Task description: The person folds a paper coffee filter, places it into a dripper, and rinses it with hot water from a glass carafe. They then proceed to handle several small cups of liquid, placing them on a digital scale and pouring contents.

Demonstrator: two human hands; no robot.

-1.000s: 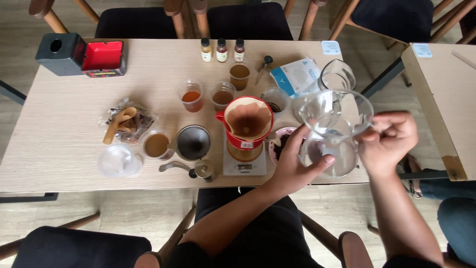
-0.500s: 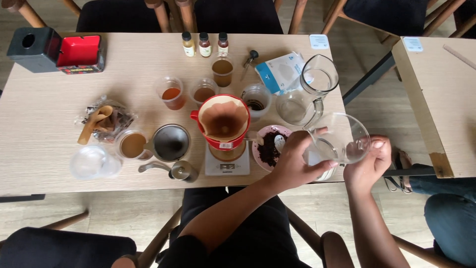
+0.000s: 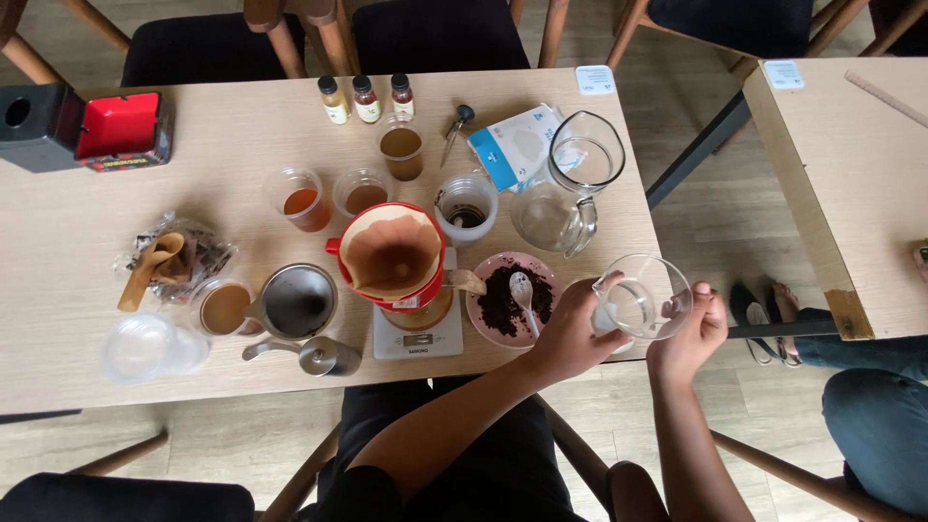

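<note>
At the table's near right edge, our left hand point(image 3: 570, 333) and right hand point(image 3: 688, 333) wrap their fingers around the clear glass server point(image 3: 643, 307); we judge steady, level support advisable

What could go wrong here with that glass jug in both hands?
The clear glass jug is held by the left hand and right hand at the wooden table's edge; a slip may drop it. The pink plate of dark grounds with its white spoon sits beside the left hand and could be knocked.
</note>
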